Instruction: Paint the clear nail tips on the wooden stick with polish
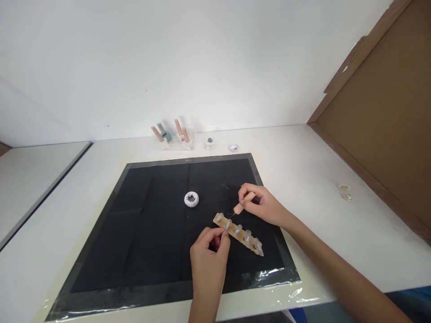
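Observation:
My right hand (262,204) grips the peach-coloured handle of a nail polish brush (244,202), its dark tip pointing down beside the upper end of a tan strip (242,236). Several clear false nails (248,238) stand along the strip, some with silvery-grey patches. With thumb and forefinger pinched together, my left hand (210,251) is at the second false nail (228,224) from the upper end. The exact contact there is partly hidden by the fingers. A small round white dish (186,200) with something dark and silvery inside lies left of the strip.
Beneath everything is a black mat (151,242) with taped edges on a white table (296,161). Behind it stand a clear holder with polish bottles (185,136), a small jar (210,144) and a white lid (233,147). Two small discs (344,187) lie near a cardboard panel (380,112).

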Action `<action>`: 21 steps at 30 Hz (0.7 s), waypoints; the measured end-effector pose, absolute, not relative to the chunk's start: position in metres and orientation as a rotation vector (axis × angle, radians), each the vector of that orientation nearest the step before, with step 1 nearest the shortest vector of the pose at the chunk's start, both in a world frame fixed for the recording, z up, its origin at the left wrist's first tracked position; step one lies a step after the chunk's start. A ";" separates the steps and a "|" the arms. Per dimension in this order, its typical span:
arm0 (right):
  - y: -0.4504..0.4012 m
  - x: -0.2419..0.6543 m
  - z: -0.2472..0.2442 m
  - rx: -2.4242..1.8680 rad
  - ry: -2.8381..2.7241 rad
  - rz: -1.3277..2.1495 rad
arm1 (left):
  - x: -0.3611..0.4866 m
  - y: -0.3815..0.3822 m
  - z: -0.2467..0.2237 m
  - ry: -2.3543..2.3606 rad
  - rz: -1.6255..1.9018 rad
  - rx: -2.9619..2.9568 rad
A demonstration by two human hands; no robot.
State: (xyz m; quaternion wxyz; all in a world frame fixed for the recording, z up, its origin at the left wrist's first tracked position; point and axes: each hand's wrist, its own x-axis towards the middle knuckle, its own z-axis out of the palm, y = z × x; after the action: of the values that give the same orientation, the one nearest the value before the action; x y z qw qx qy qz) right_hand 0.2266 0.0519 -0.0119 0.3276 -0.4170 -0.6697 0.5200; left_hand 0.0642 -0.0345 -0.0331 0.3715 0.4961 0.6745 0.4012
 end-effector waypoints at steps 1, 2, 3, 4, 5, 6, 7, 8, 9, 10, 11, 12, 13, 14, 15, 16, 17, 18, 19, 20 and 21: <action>0.052 0.227 -0.012 -1.089 -1.751 1.363 | 0.064 -0.035 -0.034 1.728 1.027 1.272; 0.052 0.226 -0.012 -1.086 -1.749 1.362 | 0.064 -0.035 -0.034 1.727 1.026 1.271; 0.052 0.226 -0.012 -1.085 -1.747 1.362 | 0.064 -0.035 -0.035 1.726 1.026 1.269; 0.053 0.226 -0.012 -1.085 -1.745 1.361 | 0.064 -0.035 -0.035 1.727 1.025 1.266; 0.053 0.226 -0.012 -1.086 -1.743 1.359 | 0.064 -0.034 -0.036 1.727 1.024 1.265; 0.053 0.226 -0.012 -1.087 -1.743 1.356 | 0.064 -0.034 -0.036 1.728 1.023 1.265; 0.052 0.227 -0.012 -1.086 -1.744 1.352 | 0.064 -0.034 -0.036 1.728 1.022 1.266; 0.052 0.227 -0.012 -1.085 -1.744 1.348 | 0.063 -0.033 -0.036 1.726 1.021 1.269; 0.052 0.227 -0.012 -1.082 -1.744 1.346 | 0.063 -0.033 -0.036 1.726 1.021 1.272; 0.052 0.227 -0.013 -1.079 -1.742 1.345 | 0.063 -0.033 -0.035 1.727 1.022 1.275; 0.052 0.227 -0.013 -1.077 -1.736 1.348 | 0.063 -0.033 -0.035 1.730 1.024 1.278; 0.052 0.227 -0.013 -1.076 -1.727 1.354 | 0.063 -0.033 -0.035 1.733 1.024 1.282; 0.052 0.227 -0.013 -1.075 -1.718 1.359 | 0.063 -0.034 -0.036 1.737 1.025 1.285; 0.052 0.227 -0.013 -1.075 -1.709 1.361 | 0.062 -0.035 -0.036 1.741 1.025 1.285; 0.052 0.228 -0.013 -1.077 -1.700 1.360 | 0.060 -0.037 -0.037 1.740 1.021 1.282; 0.052 0.228 -0.013 -1.084 -1.690 1.356 | 0.058 -0.038 -0.037 1.736 1.011 1.281; 0.052 0.228 -0.013 -1.095 -1.676 1.351 | 0.054 -0.040 -0.037 1.736 1.002 1.281; 0.053 0.228 -0.012 -1.110 -1.658 1.345 | 0.048 -0.041 -0.037 1.732 0.984 1.293; 0.053 0.229 -0.011 -1.127 -1.639 1.336 | 0.041 -0.041 -0.036 1.753 0.978 1.320; 0.054 0.229 -0.011 -1.143 -1.619 1.326 | 0.032 -0.040 -0.035 1.803 0.999 1.355; 0.054 0.229 -0.010 -1.154 -1.600 1.317 | 0.021 -0.037 -0.032 1.861 1.029 1.417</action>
State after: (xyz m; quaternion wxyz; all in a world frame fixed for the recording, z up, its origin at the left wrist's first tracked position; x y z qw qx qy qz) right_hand 0.2294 0.0544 -0.0098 0.3752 -0.4509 -0.6253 0.5146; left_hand 0.0214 -0.0371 -0.0323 0.2889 0.5310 0.6971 0.3856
